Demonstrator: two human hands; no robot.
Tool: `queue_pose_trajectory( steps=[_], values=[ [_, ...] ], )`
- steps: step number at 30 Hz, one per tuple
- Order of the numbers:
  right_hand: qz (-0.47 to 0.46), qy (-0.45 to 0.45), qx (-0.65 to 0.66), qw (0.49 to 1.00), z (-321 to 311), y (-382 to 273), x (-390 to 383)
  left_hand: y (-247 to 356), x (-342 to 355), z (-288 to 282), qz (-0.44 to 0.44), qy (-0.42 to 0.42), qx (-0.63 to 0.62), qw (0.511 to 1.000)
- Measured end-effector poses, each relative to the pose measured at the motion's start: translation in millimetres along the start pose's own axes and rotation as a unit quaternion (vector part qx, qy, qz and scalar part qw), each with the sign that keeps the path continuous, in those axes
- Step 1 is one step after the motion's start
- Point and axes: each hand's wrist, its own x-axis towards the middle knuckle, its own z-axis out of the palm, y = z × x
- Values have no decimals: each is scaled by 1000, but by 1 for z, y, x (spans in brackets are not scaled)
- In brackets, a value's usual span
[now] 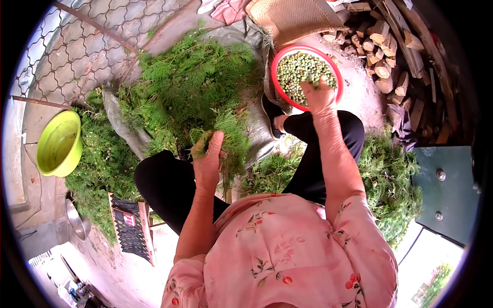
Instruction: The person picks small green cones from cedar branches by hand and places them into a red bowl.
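Observation:
My left hand (207,156) grips a leafy green sprig (226,134) above my left knee, fingers closed around its stems. My right hand (318,95) reaches out over a red-rimmed bowl (277,57) full of small green seed cones (300,69); its fingers are bunched over the cones and I cannot tell whether they hold any. A big heap of the same green branches (190,82) lies on a grey sheet (246,33) in front of me.
An empty lime-green basin (59,143) sits at the left by a wire fence (82,46). More stripped greenery (387,179) is piled at my right. Cut firewood (390,51) is stacked at the back right, beside a dark green metal panel (447,190).

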Motion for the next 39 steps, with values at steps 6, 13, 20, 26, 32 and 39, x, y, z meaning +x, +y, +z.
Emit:
queue_pose_trajectory(
  steps=[6,13,20,26,32,39],
  values=[
    [66,53,745,662,-8,79,65,15,4,5,-10,-28,-55,998],
    [173,-113,585,784,48,76,-5,33,12,8,-37,-23,-119,992],
    [262,-437,176,842,113,34,-96,50,13,20,-60,-58,-242,967],
    [385,-342,328,792,134,10,-134,31,11,18,-21,-70,-261,963],
    [325,-382,385,775,152,44,-135,13,0,27,-65,-111,-336,933],
    [351,-242,448,786,172,36,-122,4,1,11,-38,-69,-436,897]
  ],
)
